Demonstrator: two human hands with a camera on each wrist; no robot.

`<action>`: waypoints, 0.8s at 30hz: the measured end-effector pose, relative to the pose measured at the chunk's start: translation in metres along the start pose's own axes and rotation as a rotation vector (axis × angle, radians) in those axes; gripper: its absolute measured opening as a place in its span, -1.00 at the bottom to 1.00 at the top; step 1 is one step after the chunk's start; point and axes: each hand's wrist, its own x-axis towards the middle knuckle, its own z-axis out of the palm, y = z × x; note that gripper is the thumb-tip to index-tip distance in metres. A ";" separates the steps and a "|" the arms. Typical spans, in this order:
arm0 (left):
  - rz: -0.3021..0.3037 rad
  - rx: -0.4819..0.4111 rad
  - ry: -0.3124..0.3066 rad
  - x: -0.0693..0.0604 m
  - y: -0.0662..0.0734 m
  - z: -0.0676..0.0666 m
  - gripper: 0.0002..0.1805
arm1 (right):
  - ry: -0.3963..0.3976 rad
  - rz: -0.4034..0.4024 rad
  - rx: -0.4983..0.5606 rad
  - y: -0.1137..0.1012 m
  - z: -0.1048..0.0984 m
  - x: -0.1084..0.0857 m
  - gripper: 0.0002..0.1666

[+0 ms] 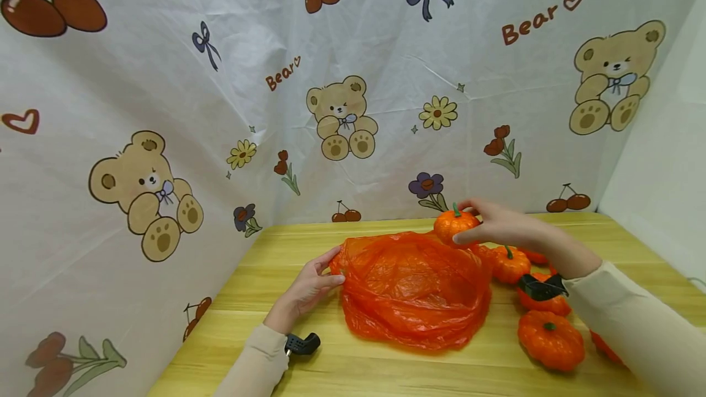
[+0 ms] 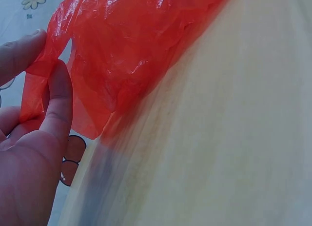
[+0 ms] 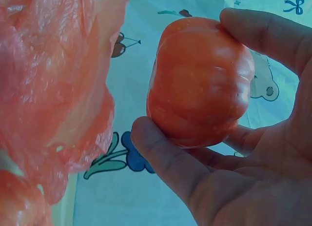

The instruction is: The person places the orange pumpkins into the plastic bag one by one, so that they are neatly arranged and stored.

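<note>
A thin red plastic bag [image 1: 413, 293] lies spread with its mouth open on the table. At its left edge my left hand [image 1: 309, 283] pinches the bag's film between thumb and fingers; the left wrist view shows the red film [image 2: 122, 55] caught there. Above the bag's right rim, my right hand [image 1: 496, 225] grips a small orange pumpkin [image 1: 453, 225] with a green stem. In the right wrist view this pumpkin [image 3: 200, 84] sits between thumb and fingers, apart from the bag.
Right of the bag lie several more small pumpkins, among them one in front [image 1: 550, 340] and one touching the bag's side [image 1: 510, 264]. Some are partly hidden by my right forearm. A bear-printed curtain [image 1: 380, 35] stands behind the wooden table [image 1: 325, 360].
</note>
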 end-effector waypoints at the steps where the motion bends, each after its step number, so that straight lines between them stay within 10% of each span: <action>1: 0.001 0.000 -0.004 0.000 0.000 0.000 -0.02 | -0.006 0.000 0.007 -0.002 0.001 0.002 0.00; 24: 0.003 -0.015 -0.021 0.002 -0.003 0.000 0.01 | -0.116 -0.053 0.172 -0.020 0.054 0.069 -0.13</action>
